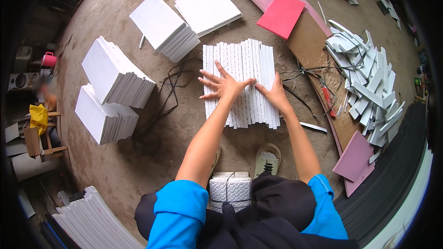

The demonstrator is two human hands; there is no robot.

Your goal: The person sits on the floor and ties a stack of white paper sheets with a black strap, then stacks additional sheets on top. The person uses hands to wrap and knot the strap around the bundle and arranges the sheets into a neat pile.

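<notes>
On the floor in front of me is a block of white foam-like sheets [244, 55], standing on edge side by side so that their narrow edges face up. My left hand [224, 85] lies across the top of the block, fingers spread and pointing left, thumb stretched to the right. My right hand [276, 94] rests at the block's right side, its thumb on the top edges and apart from the fingers. The fingers along that side are partly hidden. Both thumb tips come close together. Black straps [171, 87] lie on the floor at the left of the block.
White stacks [113, 71] stand left, others [159, 20] farther back beside flat sheets [207, 9]. A red board [281, 15] lies back right. White offcuts [369, 83] and a red-handled cutter [328, 99] lie right. I sit on a strapped white block [230, 191].
</notes>
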